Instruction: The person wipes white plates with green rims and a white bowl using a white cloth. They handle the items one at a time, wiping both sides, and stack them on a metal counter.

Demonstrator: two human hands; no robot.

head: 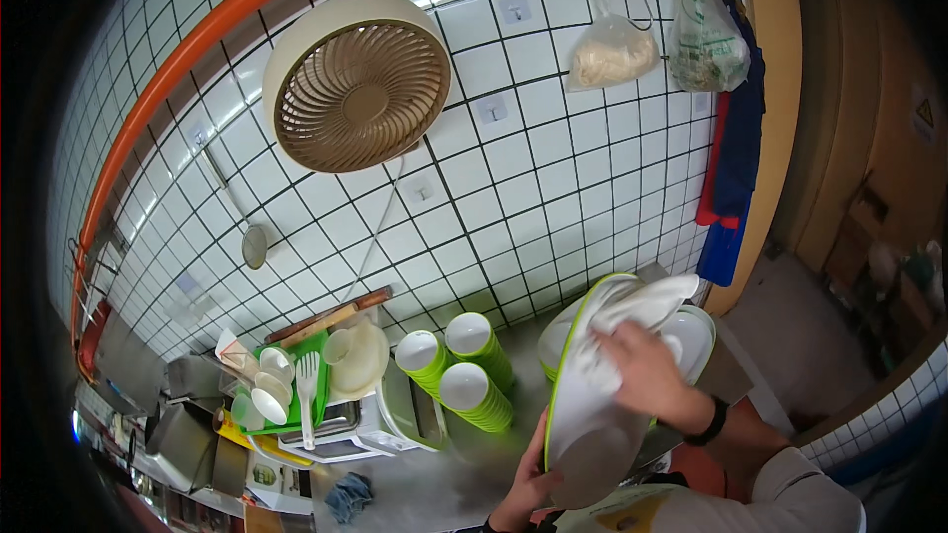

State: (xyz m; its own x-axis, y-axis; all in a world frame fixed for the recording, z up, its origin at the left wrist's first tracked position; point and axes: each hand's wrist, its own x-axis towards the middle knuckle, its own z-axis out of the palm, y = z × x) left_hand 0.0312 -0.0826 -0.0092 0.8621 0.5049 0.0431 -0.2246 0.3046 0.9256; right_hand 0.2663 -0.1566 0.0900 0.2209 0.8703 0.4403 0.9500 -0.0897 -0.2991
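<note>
My left hand (532, 480) grips the lower rim of a large white platter (592, 444) with a green edge, holding it tilted up on its side. Against the platter's white inner face, my right hand (644, 370) presses a white cloth (659, 297); its fingers are blurred and partly hidden in the folds. Behind the platter, more white dishes (692, 344) stand on the counter, mostly covered by it and my right arm. Left of the platter are three stacks of green-sided cups or bowls with white insides (474, 389).
A stainless-steel counter (422, 492) runs along the tiled wall and bears a crumpled blue rag (349, 497). A green tray (317, 385) with small bowls and a white fork-shaped utensil (307, 392) sits atop a white appliance (378, 422). Above are a wall fan (363, 89) and a hanging bag (615, 55).
</note>
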